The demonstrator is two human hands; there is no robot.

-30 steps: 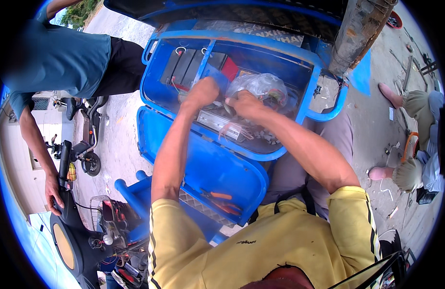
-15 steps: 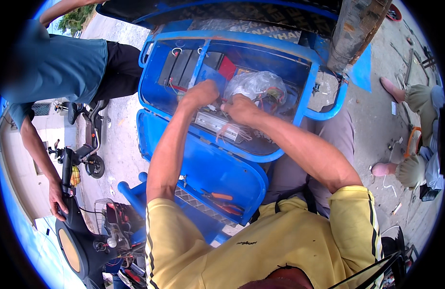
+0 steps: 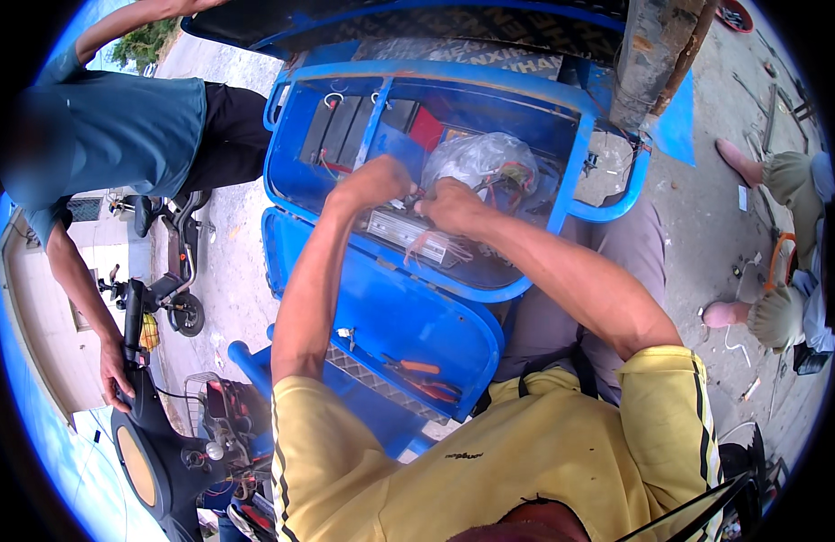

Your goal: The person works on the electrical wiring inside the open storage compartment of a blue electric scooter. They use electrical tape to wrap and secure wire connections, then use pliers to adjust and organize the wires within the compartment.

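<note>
Both my hands are close together inside a blue metal compartment, above a silver finned metal box. My left hand is closed, its fingertips pinched near a small reddish bit between the hands. My right hand is closed too, thumb and fingers pressed together facing the left. What either pinches is too small to make out. Behind the right hand is a clear plastic bag with coloured wires beside it. Thin pinkish wires lie over the finned box. Dark batteries stand at the compartment's left.
The blue lid hangs down toward me, with orange-handled pliers and a red-handled tool on it. A wooden post rises at right. A person in a teal shirt stands left, one hand on a scooter.
My left fingertips have shifted slightly, and both hands stay close together. The view has moved a little; the co-worker at left appears slightly lower in the picture.
</note>
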